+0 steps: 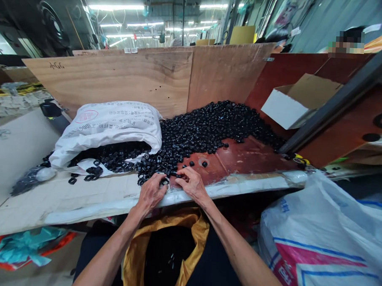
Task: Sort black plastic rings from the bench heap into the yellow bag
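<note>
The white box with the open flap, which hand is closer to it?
Right. The white box is ahead and to the right of both hands; the right hand is nearer, the left hand farther left.

Hands: 2, left hand (152, 191) plus right hand (191, 183). Printed white sack (116, 118): 1. Yellow sack (134, 258): 1. Open box (284, 107): 1. Black rings (210, 127): heaped, too many to count.

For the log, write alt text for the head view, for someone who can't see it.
A person's left-hand grip and right-hand grip touch small black rings at the front edge of a worktable. A heap of similar pieces spreads behind, beside an open white sack.
</note>
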Demonstrator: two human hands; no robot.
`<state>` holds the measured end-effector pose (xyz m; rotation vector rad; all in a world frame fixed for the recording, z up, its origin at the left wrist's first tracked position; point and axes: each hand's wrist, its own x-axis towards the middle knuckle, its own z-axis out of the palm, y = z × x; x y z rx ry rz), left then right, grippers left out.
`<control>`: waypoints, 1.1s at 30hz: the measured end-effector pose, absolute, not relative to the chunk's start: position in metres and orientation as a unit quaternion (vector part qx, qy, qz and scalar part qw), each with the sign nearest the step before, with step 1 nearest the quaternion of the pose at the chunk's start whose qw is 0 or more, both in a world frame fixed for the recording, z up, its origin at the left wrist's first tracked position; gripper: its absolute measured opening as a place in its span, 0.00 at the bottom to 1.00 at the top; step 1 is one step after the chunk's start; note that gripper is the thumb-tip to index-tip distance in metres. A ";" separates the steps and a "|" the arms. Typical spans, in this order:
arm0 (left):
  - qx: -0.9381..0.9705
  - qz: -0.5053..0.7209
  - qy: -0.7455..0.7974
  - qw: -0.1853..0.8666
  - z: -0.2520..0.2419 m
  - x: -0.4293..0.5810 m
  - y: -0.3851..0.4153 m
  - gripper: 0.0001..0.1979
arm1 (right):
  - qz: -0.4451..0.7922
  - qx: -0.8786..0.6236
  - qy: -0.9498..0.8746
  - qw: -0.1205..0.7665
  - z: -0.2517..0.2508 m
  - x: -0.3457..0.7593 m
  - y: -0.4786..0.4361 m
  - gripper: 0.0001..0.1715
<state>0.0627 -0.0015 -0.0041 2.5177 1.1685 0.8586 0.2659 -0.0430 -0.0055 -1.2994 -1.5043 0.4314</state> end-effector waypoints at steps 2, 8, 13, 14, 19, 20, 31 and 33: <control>0.856 0.309 0.393 0.131 -0.004 0.065 0.000 0.15 | 0.200 -0.526 -0.636 0.528 -0.004 0.267 -0.043 0.10; 0.832 0.365 0.352 0.223 -0.001 0.067 -0.006 0.14 | 0.303 -0.489 -0.609 0.545 -0.003 0.268 -0.046 0.13; 0.827 0.371 0.352 0.233 0.000 0.064 -0.007 0.10 | 0.321 -0.466 -0.609 0.556 0.002 0.262 -0.052 0.09; 0.822 0.374 0.355 0.243 0.000 0.064 -0.007 0.10 | 0.328 -0.459 -0.606 0.561 0.004 0.259 -0.052 0.09; 0.783 0.398 0.373 0.298 -0.004 0.063 -0.012 0.16 | 0.301 -0.459 -0.642 0.534 0.006 0.242 -0.053 0.09; 0.778 0.401 0.374 0.307 -0.004 0.063 -0.013 0.17 | 0.293 -0.464 -0.647 0.530 0.005 0.241 -0.053 0.09; 0.772 0.402 0.323 0.373 0.006 0.056 -0.015 0.10 | 0.280 -0.477 -0.624 0.552 -0.003 0.239 -0.057 0.11; 0.780 0.416 0.307 0.352 0.005 0.056 -0.014 0.09 | 0.282 -0.481 -0.617 0.555 -0.005 0.236 -0.057 0.10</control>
